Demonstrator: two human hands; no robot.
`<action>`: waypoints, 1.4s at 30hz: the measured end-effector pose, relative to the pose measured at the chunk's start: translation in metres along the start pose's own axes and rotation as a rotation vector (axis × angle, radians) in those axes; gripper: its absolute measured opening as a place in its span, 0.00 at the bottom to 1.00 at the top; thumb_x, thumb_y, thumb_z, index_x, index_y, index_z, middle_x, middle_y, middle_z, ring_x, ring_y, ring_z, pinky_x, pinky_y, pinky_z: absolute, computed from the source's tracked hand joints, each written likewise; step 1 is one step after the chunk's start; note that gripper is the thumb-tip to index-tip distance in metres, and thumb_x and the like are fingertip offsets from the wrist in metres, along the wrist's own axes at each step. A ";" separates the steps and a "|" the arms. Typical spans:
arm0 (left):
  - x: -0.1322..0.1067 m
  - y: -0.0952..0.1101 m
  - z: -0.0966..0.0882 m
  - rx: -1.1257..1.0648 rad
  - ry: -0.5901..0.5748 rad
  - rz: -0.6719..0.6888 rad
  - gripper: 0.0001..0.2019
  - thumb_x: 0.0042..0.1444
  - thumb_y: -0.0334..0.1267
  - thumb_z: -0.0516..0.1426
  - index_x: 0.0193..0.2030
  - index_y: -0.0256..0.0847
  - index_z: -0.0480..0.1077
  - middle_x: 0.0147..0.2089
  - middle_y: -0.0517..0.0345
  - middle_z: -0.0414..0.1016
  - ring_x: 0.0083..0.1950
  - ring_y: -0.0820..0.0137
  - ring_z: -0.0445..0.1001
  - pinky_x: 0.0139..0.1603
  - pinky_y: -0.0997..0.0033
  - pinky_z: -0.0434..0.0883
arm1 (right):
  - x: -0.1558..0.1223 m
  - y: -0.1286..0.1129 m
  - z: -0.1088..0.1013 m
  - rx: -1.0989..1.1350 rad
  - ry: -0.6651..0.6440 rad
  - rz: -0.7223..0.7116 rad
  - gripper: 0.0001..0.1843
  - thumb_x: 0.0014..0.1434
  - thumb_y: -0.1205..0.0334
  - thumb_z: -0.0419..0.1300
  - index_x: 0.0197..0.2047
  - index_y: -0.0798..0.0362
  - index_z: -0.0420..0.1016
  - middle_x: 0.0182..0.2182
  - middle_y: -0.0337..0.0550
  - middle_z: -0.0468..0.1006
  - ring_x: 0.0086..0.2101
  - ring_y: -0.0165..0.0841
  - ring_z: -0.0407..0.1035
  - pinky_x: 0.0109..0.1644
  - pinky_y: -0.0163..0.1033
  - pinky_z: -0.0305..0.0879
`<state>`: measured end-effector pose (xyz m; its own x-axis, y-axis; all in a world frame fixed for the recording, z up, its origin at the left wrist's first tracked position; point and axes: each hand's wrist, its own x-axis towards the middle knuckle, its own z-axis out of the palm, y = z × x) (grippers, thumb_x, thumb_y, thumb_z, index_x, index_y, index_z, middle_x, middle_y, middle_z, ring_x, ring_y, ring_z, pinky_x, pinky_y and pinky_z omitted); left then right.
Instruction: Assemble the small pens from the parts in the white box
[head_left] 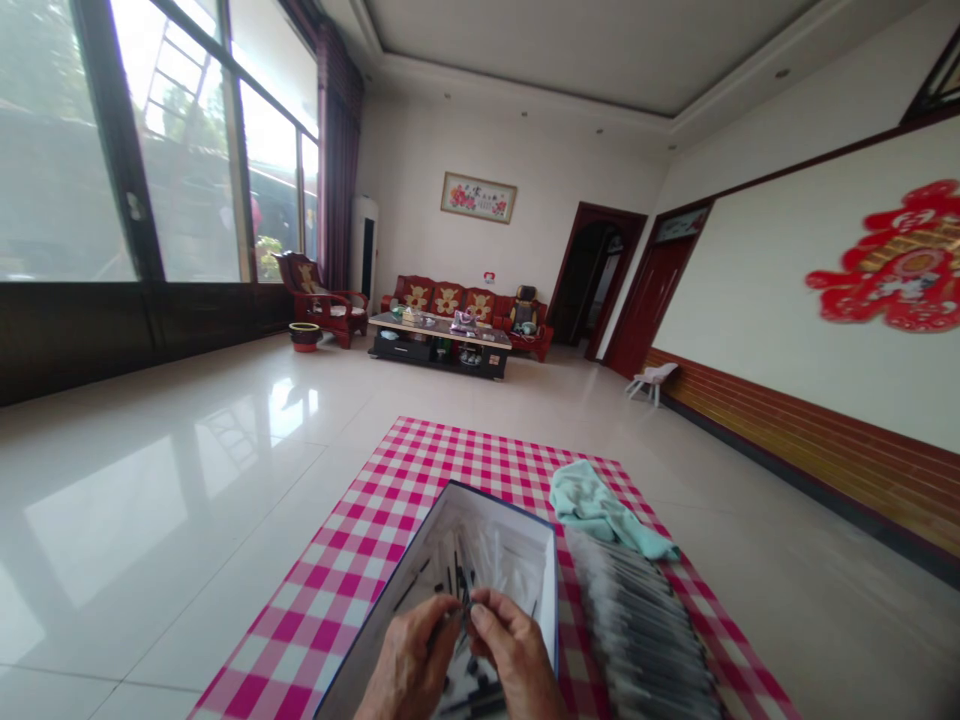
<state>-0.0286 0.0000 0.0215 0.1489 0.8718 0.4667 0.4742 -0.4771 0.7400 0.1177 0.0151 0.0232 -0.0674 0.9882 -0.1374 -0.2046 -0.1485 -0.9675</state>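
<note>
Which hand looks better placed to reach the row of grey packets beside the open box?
Right, probably. The right hand is on the side of the white-lined box nearest the row of grey packets, with only the box wall between them. The left hand is on the far side, and both hands are occupied at a small dark piece.

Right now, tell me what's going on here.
A person's left hand and right hand are pinching a small dark item over an open white-lined box holding more dark pieces. The box sits on a pink checked cloth, beside a teal towel and rows of wrapped items.
</note>
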 end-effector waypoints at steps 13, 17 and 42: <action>0.001 -0.001 0.002 0.062 0.029 0.080 0.07 0.59 0.35 0.51 0.35 0.43 0.70 0.26 0.63 0.74 0.25 0.75 0.72 0.28 0.82 0.65 | 0.004 0.003 -0.003 -0.134 -0.029 -0.067 0.21 0.46 0.50 0.65 0.37 0.58 0.76 0.24 0.38 0.72 0.24 0.27 0.62 0.31 0.33 0.62; 0.001 -0.001 0.002 0.059 0.015 0.085 0.08 0.59 0.35 0.51 0.34 0.42 0.70 0.26 0.63 0.74 0.26 0.75 0.72 0.28 0.82 0.65 | 0.002 0.003 -0.004 -0.144 -0.042 -0.076 0.20 0.46 0.50 0.64 0.37 0.57 0.75 0.23 0.37 0.70 0.24 0.27 0.62 0.30 0.33 0.61; 0.000 -0.004 0.004 0.191 -0.020 0.081 0.12 0.61 0.35 0.49 0.27 0.41 0.68 0.24 0.62 0.67 0.24 0.76 0.69 0.26 0.80 0.62 | -0.004 -0.019 -0.014 -0.426 -0.210 -0.152 0.15 0.53 0.51 0.58 0.34 0.56 0.73 0.20 0.34 0.65 0.22 0.27 0.58 0.28 0.32 0.55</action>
<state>-0.0269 0.0024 0.0164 0.2097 0.8342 0.5101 0.6157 -0.5179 0.5938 0.1358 0.0148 0.0393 -0.2719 0.9622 0.0153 0.1865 0.0683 -0.9801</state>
